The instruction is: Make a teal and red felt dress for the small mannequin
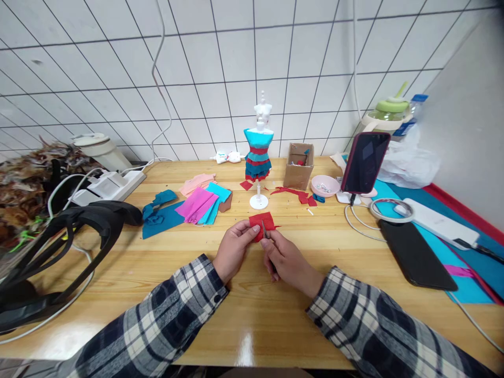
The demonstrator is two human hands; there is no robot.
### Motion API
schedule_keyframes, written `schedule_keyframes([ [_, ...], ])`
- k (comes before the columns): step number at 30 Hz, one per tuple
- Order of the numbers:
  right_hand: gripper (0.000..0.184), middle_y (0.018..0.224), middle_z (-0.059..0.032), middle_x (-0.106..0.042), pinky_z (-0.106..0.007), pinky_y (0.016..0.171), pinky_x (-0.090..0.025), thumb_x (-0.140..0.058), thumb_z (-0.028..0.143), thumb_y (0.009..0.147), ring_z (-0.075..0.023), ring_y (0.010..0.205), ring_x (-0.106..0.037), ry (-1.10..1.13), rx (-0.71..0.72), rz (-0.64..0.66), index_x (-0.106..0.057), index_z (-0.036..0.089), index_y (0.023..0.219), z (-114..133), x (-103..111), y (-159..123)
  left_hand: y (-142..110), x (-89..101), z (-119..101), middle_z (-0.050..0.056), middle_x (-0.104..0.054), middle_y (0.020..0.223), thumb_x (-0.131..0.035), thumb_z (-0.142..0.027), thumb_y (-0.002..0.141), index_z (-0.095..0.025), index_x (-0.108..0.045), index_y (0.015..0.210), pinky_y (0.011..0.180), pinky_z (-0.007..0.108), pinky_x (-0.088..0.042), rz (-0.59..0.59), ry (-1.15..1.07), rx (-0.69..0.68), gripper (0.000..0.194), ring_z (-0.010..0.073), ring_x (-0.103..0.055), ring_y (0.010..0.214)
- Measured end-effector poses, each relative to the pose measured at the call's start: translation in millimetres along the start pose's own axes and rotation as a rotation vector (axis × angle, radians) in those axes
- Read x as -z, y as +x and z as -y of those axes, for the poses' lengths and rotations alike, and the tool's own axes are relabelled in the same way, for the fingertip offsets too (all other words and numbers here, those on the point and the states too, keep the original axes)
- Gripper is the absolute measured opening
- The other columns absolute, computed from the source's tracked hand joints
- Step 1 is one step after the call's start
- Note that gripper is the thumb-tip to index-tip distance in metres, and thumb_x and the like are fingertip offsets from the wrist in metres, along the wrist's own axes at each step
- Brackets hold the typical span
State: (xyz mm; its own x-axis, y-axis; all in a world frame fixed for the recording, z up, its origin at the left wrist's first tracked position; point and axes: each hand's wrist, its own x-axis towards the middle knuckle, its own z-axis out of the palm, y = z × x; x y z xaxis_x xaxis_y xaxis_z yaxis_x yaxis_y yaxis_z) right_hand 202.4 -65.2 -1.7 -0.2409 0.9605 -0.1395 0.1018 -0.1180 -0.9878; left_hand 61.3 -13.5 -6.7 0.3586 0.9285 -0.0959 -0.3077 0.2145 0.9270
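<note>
Between my hands is a small piece of red crepe paper (260, 218). My left hand (233, 247) pinches its left edge, thumb on top. A pair of small scissors (264, 230) is gripped in my right hand (289, 260), with the blades lying over the red piece. Whether the blades are open cannot be made out. Just beyond stands a white miniature dress form (263, 111) on a round base, wearing a dress (258, 155) of light blue, red and dark teal layers. Red scraps (303, 198) lie to the right of its base.
Pink, magenta and teal sheets (197, 206) lie left. A cardboard box (299, 165), a pink bowl (325, 185) of small bits and a propped phone (365, 161) stand right. A black phone (417, 254) lies nearer. A black headset (74, 252) and power strip (114, 187) occupy the left side.
</note>
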Motion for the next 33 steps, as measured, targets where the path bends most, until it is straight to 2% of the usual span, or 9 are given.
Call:
schedule_keyframes([
  [8, 0.025, 0.05, 0.0087, -0.051, -0.017, 0.033, -0.034, -0.036, 0.047, 0.097, -0.0078, 0.033, -0.045, -0.036, 0.004, 0.028, -0.043, 0.023, 0.095, -3.5, 2.0, -0.8, -1.9, -4.6, -6.0, 0.002, -0.07, 0.081, -0.073, -0.027, 0.075, -0.015, -0.068, 0.083, 0.075, 0.025, -0.047, -0.048, -0.161, 0.023, 0.016, 0.0125, -0.061, 0.074],
  [18, 0.038, 0.049, 0.0075, -0.053, -0.018, 0.033, -0.036, -0.034, 0.059, 0.094, -0.0093, 0.034, -0.045, 0.06, -0.037, 0.075, -0.044, 0.022, 0.1, -5.3, 0.2, -1.1, -0.4, -1.3, -3.7, 0.002, -0.069, 0.078, -0.071, -0.026, 0.076, -0.014, -0.065, 0.085, 0.071, 0.026, -0.047, -0.039, -0.114, 0.014, 0.016, 0.0127, -0.061, 0.07],
  [24, 0.038, 0.049, 0.0074, -0.054, -0.018, 0.034, -0.035, -0.036, 0.059, 0.094, -0.0093, 0.033, -0.046, 0.048, -0.049, 0.048, -0.044, 0.022, 0.102, -2.3, 0.7, -0.7, -0.5, 1.8, -2.0, 0.006, -0.07, 0.092, -0.068, -0.031, 0.08, -0.016, -0.067, 0.09, 0.083, 0.031, -0.047, 0.032, 0.064, 0.012, 0.018, 0.0175, -0.063, 0.086],
  [29, 0.037, 0.049, 0.0077, -0.053, -0.018, 0.034, -0.035, -0.036, 0.057, 0.095, -0.0092, 0.033, -0.046, 0.007, -0.026, -0.005, -0.046, 0.023, 0.106, -4.0, 1.4, -1.7, -0.6, 1.0, -4.3, 0.004, -0.07, 0.09, -0.067, -0.035, 0.081, -0.016, -0.068, 0.088, 0.083, 0.031, -0.046, 0.019, 0.205, -0.025, 0.02, 0.0169, -0.061, 0.085],
  [33, 0.035, 0.05, 0.0077, -0.053, -0.018, 0.035, -0.036, -0.035, 0.055, 0.096, -0.0088, 0.034, -0.046, -0.021, 0.007, -0.026, -0.046, 0.023, 0.103, -3.4, 3.0, -1.8, -2.3, -2.0, -7.6, 0.004, -0.069, 0.086, -0.067, -0.036, 0.081, -0.016, -0.068, 0.087, 0.081, 0.03, -0.046, 0.005, 0.272, -0.042, 0.022, 0.0169, -0.061, 0.082],
])
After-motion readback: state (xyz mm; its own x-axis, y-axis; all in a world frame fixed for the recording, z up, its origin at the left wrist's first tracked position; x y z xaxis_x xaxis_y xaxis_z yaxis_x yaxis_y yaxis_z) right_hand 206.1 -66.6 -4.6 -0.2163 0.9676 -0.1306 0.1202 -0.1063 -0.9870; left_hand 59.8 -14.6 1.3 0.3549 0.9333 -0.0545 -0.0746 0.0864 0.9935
